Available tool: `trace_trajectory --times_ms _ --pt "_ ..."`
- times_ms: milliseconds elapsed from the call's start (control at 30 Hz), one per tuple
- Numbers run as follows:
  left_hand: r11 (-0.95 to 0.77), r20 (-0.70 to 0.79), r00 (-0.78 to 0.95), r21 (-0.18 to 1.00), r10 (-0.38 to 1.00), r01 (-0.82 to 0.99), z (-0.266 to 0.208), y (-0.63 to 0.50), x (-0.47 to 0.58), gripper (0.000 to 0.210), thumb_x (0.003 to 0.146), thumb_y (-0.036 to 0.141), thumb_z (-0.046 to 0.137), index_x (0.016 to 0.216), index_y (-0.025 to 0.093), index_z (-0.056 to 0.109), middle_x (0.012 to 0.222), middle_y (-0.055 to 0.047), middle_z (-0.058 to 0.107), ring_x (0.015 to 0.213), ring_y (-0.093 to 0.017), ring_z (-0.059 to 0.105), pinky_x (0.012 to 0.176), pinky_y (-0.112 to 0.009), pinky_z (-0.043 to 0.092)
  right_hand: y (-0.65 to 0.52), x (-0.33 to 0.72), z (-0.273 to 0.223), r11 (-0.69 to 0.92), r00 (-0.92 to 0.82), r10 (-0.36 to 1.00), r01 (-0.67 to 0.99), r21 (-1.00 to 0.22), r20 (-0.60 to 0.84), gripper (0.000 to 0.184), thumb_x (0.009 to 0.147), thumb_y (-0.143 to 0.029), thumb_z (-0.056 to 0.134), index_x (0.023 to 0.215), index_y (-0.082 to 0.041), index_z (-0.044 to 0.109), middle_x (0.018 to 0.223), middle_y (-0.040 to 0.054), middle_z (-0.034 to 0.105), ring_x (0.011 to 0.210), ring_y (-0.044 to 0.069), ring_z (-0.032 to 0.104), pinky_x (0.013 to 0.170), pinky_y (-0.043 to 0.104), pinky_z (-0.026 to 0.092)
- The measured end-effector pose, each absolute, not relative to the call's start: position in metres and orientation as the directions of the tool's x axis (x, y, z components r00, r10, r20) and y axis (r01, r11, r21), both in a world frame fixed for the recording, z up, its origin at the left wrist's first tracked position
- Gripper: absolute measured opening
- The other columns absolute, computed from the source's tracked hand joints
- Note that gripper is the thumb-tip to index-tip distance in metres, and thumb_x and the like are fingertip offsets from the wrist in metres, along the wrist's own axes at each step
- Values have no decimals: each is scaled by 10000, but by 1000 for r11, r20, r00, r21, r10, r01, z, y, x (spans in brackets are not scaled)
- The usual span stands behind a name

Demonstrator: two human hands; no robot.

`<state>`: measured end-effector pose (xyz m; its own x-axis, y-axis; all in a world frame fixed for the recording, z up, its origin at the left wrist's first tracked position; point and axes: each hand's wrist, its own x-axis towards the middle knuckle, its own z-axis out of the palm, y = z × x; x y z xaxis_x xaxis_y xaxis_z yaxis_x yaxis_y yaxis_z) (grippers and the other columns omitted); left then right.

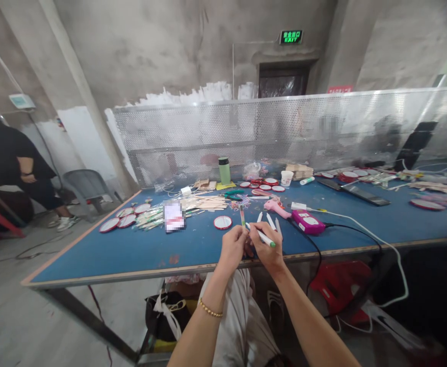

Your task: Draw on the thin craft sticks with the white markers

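Observation:
My left hand (233,247) pinches a flat wooden stick (242,216) upright near the table's front edge; red and green bands show on it. In my right hand (268,251) is a white marker pen (265,237) with a green end, its other end close to the stick. Whether the tip touches the stick I cannot tell. Several white markers (271,221) lie just beyond my right hand. To the left of the stick rests a round white disc with a red rim (222,222). Behind my hands are small coloured bits (241,203) and green-handled pliers (234,193).
At left lie bundled sticks (154,216) and more red-rimmed discs (109,225). A green bottle (224,172) and paper cup (286,178) stand at the back. A pink glue gun (278,208) and purple box (308,222) with cables are at right. A person (17,153) stands far left.

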<state>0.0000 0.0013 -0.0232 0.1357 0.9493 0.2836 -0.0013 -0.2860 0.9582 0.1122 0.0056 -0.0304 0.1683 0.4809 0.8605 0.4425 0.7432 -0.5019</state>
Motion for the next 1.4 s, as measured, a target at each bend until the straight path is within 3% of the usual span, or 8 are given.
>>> trace_trajectory --times_ms 867,1067,1400 --pt "-263 266 141 964 953 -39 -19 -1 1 366 785 523 575 650 194 486 443 59 497 361 -101 492 385 -214 306 0 112 -26 749 152 490 430 -504 858 221 914 -259 510 738 -193 628 630 0 653 504 114 590 532 229 488" --pt "-240 245 148 970 958 -51 -18 0 1 332 779 500 572 679 191 506 472 53 533 364 -103 500 388 -216 320 -2 114 -27 745 161 432 491 -452 887 217 909 -230 521 723 -193 627 612 3 654 528 122 606 556 231 489" --pt "-240 244 139 970 960 -46 -20 -1 1 278 785 446 554 696 186 511 490 49 550 367 -103 510 385 -208 319 -3 114 -27 743 151 448 486 -461 881 209 906 -209 531 715 -192 614 607 -10 637 512 111 593 553 222 484"
